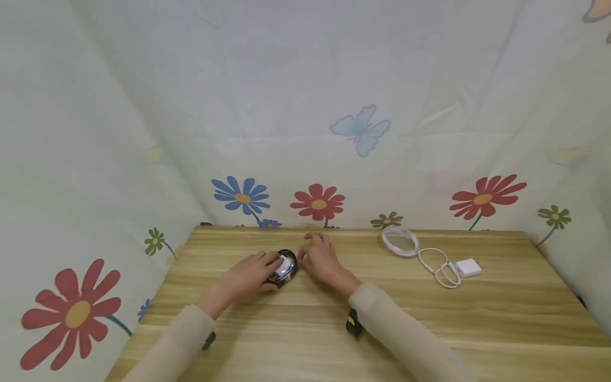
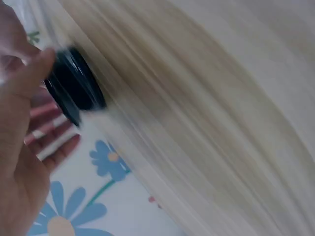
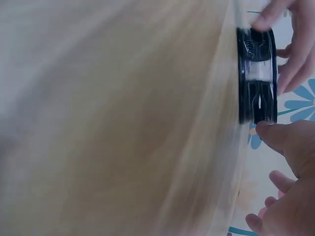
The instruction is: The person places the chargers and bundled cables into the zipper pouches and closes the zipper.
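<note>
A round, low black case point(image 1: 288, 269) with a shiny clear top and a white patch sits on the wooden table. My left hand point(image 1: 245, 273) holds it from the left, fingers over its top and thumb along the near side. In the left wrist view the black case point(image 2: 76, 86) shows between thumb and fingers of the left hand point(image 2: 22, 132). From the right side my right hand point(image 1: 322, 261) meets the rim. The right wrist view shows the right hand's thumb point(image 3: 275, 135) at the edge of the case point(image 3: 259, 101), its other fingers apart from it.
At the right lie a coiled clear-white cable point(image 1: 401, 253), a thin white cord point(image 1: 448, 284) and a white charger block point(image 1: 469, 268). A flower-printed curtain point(image 1: 281, 106) rises behind and beside the wooden table point(image 1: 286, 345).
</note>
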`<state>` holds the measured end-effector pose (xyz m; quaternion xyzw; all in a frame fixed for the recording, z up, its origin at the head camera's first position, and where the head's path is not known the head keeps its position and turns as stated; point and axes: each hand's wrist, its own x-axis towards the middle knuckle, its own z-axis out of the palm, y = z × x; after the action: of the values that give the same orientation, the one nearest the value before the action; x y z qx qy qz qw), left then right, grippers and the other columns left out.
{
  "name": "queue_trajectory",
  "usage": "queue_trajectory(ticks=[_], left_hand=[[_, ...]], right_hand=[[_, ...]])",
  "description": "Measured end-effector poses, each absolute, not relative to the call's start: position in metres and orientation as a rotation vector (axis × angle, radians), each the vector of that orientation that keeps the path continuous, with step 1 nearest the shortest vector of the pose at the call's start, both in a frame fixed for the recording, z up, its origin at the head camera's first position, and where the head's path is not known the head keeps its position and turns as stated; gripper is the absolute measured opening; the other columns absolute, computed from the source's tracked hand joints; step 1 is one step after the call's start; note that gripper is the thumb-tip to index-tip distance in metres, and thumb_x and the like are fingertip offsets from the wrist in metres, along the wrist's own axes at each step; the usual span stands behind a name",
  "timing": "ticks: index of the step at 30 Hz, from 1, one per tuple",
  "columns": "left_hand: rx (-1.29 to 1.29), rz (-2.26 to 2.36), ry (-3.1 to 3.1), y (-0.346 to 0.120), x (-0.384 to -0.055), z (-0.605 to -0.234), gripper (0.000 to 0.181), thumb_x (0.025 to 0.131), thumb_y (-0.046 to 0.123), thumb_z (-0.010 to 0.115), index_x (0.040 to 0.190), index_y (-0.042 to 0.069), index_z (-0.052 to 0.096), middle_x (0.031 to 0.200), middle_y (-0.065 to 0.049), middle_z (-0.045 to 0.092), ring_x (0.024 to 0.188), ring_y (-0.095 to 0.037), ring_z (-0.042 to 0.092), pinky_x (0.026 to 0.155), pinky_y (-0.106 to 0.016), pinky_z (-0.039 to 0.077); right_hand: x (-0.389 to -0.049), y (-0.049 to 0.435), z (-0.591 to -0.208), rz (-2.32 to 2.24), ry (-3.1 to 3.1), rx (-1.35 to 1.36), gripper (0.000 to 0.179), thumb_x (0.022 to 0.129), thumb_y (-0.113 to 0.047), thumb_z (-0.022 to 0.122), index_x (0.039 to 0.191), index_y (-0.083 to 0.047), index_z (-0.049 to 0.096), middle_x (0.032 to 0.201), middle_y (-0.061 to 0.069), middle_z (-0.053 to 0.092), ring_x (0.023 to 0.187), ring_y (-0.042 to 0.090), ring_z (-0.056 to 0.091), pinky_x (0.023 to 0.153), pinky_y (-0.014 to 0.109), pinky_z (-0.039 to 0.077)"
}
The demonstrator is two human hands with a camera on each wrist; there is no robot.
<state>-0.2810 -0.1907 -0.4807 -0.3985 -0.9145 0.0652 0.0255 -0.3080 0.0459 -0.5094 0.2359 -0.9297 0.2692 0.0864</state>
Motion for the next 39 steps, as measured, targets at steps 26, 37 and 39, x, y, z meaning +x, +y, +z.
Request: queue_trajectory(ticks=[26, 37, 39], left_hand=[[-1.332, 0.117, -2.795, -0.187, -0.273, -0.477, 0.054, 0.1, 0.033, 0.066, 0.145, 0.004, 0.056, 0.148, -0.017, 0.052, 0.121, -0.034, 0.063, 0.092, -0.045, 0.058], [-1.084, -0.127, -2.836, -0.17, -0.27, -0.479, 0.035, 0.097, 0.028, 0.071, 0.122, 0.005, 0.065, 0.127, -0.014, 0.058, 0.115, -0.034, 0.057, 0.084, -0.046, 0.058], [-1.055, -0.085, -2.812, -0.173, -0.27, -0.481, 0.033, 0.094, 0.024, 0.075, 0.121, 0.007, 0.066, 0.126, -0.014, 0.059, 0.114, -0.034, 0.057, 0.085, -0.047, 0.057]], right_hand=[[-0.312, 0.042, -0.501, 0.837, -2.786, 0.84, 0.008, 0.089, -0.015, 0.079, 0.081, -0.015, 0.077, 0.141, 0.018, 0.052, 0.131, 0.044, 0.038, 0.108, 0.065, 0.033], [-0.299, 0.038, -0.498, 0.748, -2.796, 1.048, 0.005, 0.092, -0.021, 0.078, 0.093, -0.017, 0.08, 0.137, 0.017, 0.056, 0.127, 0.047, 0.045, 0.09, 0.069, 0.045], [-0.297, 0.04, -0.497, 0.755, -2.816, 1.065, 0.006, 0.093, -0.021, 0.076, 0.097, -0.018, 0.08, 0.139, 0.016, 0.056, 0.129, 0.047, 0.044, 0.091, 0.07, 0.044]])
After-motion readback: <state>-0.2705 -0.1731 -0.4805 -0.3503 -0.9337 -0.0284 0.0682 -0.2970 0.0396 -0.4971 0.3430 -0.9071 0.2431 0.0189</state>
